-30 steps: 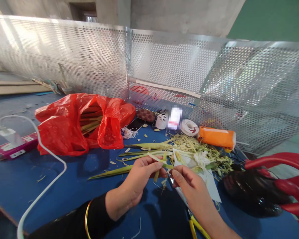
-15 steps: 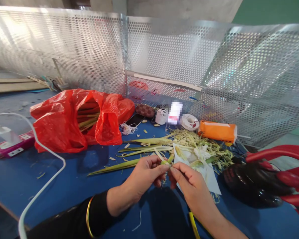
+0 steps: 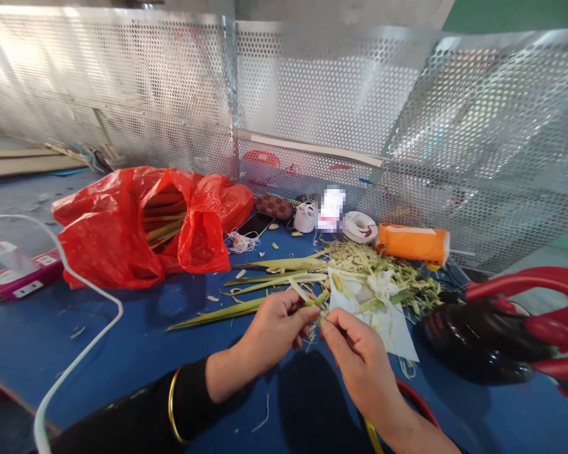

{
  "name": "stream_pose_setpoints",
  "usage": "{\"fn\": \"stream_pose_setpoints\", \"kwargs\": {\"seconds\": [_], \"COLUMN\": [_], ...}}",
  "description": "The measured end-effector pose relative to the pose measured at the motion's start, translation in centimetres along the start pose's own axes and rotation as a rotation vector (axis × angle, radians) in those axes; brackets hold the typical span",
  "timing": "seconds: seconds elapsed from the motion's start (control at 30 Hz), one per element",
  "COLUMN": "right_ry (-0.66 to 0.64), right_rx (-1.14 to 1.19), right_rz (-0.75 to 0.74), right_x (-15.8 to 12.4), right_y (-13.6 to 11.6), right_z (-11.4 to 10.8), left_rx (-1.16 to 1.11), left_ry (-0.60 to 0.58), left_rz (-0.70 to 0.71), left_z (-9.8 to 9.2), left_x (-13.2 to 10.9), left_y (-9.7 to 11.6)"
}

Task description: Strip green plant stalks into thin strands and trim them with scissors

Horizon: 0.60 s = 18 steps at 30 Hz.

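Note:
In the middle of the head view my left hand (image 3: 278,320) is closed in a pinch on a small piece of pale green leaf (image 3: 320,297), whose ends stick up past the fingers. Close beside it, the thumb and forefinger of my right hand (image 3: 363,350) are pressed together on the lower end of the same piece. Long green leaf blades (image 3: 236,313) lie on the table just beyond my left hand. A white paper sheet (image 3: 402,340) with leaf bits on it lies behind my right hand, next to a heap of shredded leaf scraps (image 3: 402,277).
A red plastic bag (image 3: 108,239) with long stalks stands left on the blue table (image 3: 236,413). A white cable (image 3: 82,340) runs past a purple power strip (image 3: 33,277). At right is a black and red iron-like tool (image 3: 478,340); behind are an orange packet (image 3: 413,244) and a tape roll (image 3: 360,227).
The right hand has drawn slightly down and away from the left, showing more of the leaf piece between them. A red curved thing now shows beside the right forearm. The view has shifted slightly.

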State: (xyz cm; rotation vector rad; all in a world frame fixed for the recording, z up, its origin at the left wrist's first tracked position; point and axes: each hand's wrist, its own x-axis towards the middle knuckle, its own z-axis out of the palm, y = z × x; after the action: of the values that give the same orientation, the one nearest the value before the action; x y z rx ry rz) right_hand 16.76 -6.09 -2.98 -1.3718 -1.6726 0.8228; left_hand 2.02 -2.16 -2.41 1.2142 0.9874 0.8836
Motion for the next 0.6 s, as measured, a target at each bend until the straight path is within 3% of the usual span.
{"fn": "stream_pose_setpoints", "kwargs": {"seconds": [0.3,0.5,0.6], "right_ry": [0.020,0.009,0.041], "right_rx": [-0.169,0.136,0.235], "right_rz": [-0.172,0.161,0.226], "right_x": [-0.3,1.1,1.7], "right_y": [0.1,0.2,0.4], "right_z": [0.5,-1.1,-1.2], "left_rx": [-0.084,-0.231,-0.215], "left_ry": [0.065,-0.118,-0.166], "left_rz": [-0.078,-0.184,-0.212], "left_z": [0.0,-0.5,-0.7], "left_x": [0.3,0.2,0.1], "left_y": [-0.8,0.4,0.6]}}
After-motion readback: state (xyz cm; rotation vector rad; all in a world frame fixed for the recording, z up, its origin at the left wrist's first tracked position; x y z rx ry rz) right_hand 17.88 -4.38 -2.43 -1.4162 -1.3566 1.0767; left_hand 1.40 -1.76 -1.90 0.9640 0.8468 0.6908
